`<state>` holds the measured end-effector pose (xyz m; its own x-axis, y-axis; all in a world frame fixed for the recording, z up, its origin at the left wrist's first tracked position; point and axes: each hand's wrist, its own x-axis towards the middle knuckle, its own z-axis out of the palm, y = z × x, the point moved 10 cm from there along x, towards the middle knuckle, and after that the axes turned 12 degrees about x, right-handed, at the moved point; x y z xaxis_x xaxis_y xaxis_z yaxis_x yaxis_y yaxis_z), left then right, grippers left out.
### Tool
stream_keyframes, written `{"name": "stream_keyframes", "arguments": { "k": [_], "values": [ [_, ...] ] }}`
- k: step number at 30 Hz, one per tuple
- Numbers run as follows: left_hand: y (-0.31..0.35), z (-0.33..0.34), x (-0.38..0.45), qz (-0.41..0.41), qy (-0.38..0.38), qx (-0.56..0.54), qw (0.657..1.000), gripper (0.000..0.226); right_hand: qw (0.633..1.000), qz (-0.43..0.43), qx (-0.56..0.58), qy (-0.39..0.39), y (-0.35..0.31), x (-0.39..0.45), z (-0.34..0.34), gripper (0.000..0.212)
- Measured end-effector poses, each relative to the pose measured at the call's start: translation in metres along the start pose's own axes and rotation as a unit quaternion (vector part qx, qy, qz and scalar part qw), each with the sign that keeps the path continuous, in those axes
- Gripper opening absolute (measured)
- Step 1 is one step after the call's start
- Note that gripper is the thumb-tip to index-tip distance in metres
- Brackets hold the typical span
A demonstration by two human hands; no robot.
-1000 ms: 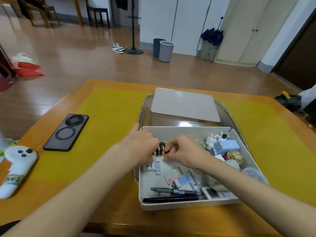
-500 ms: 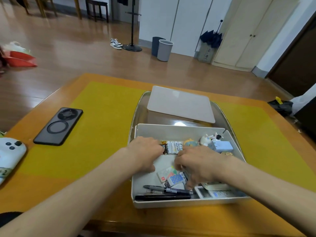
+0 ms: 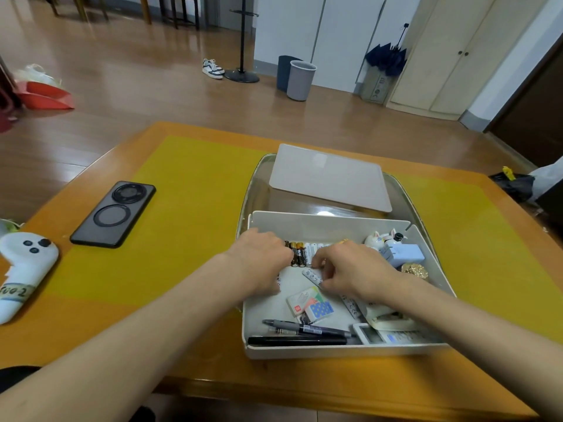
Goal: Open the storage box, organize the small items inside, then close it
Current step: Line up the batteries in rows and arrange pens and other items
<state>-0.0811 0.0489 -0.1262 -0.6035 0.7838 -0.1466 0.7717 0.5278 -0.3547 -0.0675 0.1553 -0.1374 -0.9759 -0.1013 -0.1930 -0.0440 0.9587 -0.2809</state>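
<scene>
The white storage box (image 3: 332, 225) stands open on the table, and its flat lid (image 3: 329, 178) lies behind it. A row of black and white batteries (image 3: 300, 253) lines the box's back wall. My left hand (image 3: 259, 258) is inside the box, knuckles up, its bent fingers touching the left end of that row. My right hand (image 3: 353, 269) reaches in beside it and pinches a loose white battery (image 3: 311, 275) lying aslant on the box floor. Erasers (image 3: 310, 303) and pens (image 3: 304, 330) lie nearer the front wall.
A cat figurine (image 3: 375, 239), a blue charger (image 3: 406, 254) and a gold ball (image 3: 416, 270) fill the box's right side. The box and lid rest on a clear tray (image 3: 253, 184). A black phone (image 3: 114, 214) and a white controller (image 3: 23, 266) lie at the left.
The batteries I held with both hands now lie in a row against the back wall. My right hand came back from the box's front to a loose white battery.
</scene>
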Motion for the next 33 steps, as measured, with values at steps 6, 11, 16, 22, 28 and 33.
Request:
{"name": "stream_keyframes", "arguments": {
  "k": [6, 11, 16, 22, 28, 33],
  "values": [
    [0.000, 0.002, -0.002, 0.002, -0.004, 0.015, 1.000, 0.037, 0.997, 0.050, 0.052, 0.011, -0.002, 0.013, -0.003, 0.019],
    [0.000, 0.000, -0.001, -0.002, 0.006, 0.018, 1.000, 0.037, 0.995, 0.068, 0.060, 0.034, -0.010, 0.016, -0.003, 0.019],
    [0.000, -0.004, 0.003, -0.013, 0.008, 0.007, 1.000, 0.033, 0.993, 0.079, 0.047, 0.070, -0.014, 0.017, -0.005, 0.024],
    [0.001, -0.005, 0.006, -0.017, 0.015, -0.020, 1.000, 0.034, 0.984, 0.027, 0.174, 0.029, -0.012, 0.008, -0.016, 0.009],
    [0.021, -0.007, 0.014, 0.021, 0.039, -0.050, 0.998, 0.020, 0.982, -0.071, -0.107, -0.141, -0.011, -0.028, 0.006, 0.047],
    [0.025, -0.004, 0.018, 0.035, 0.031, -0.041, 0.998, 0.018, 0.981, -0.085, -0.131, -0.114, -0.022, -0.030, 0.016, 0.040]
  ]
}}
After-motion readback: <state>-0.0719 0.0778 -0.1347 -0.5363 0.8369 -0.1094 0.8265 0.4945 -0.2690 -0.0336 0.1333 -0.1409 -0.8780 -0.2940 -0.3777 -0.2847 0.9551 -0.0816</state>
